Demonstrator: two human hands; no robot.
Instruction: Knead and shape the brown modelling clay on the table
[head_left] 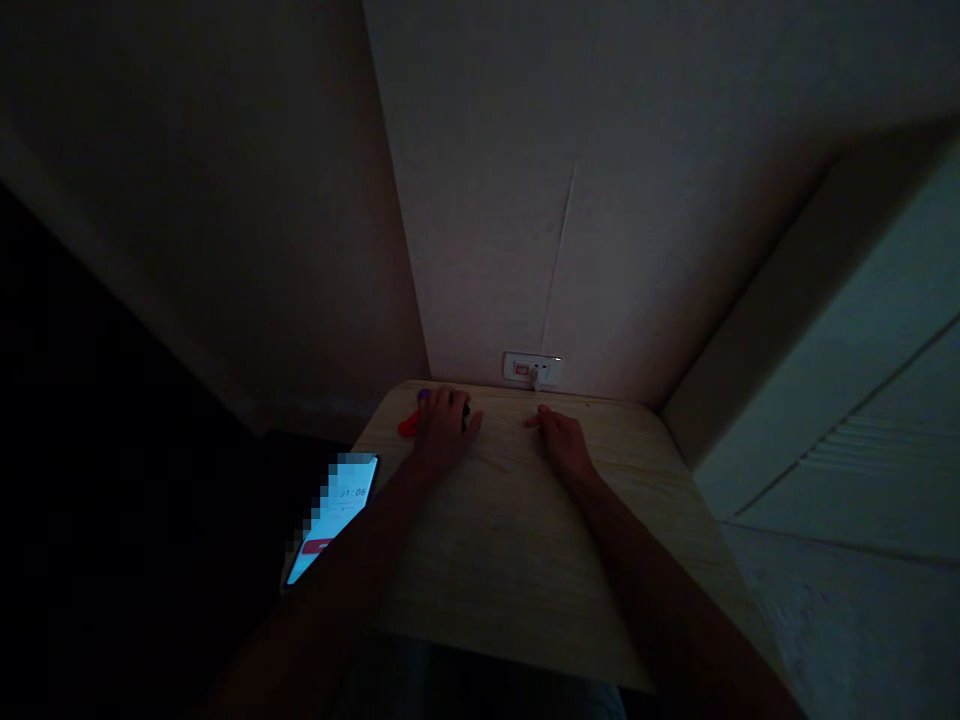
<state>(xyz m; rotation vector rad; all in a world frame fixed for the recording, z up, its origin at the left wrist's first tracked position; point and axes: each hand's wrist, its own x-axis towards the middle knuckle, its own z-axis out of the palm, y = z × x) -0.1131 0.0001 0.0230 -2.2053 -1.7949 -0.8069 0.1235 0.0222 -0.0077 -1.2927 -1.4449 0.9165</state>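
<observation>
The scene is very dark. My left hand (444, 425) rests on the far left of a light wooden table (517, 560), fingers curled over small objects: a red piece (409, 424), a purple one (424, 396) and something dark (466, 410). Whether it grips any of them I cannot tell. My right hand (561, 438) lies on the table a little to the right, its fingers pointing towards the wall and nothing visible in it.
A wall socket (532, 369) with a plug in it sits just above the table's far edge. A lit phone (334, 515) lies at the table's left edge. A pale cabinet or door (847, 400) stands to the right.
</observation>
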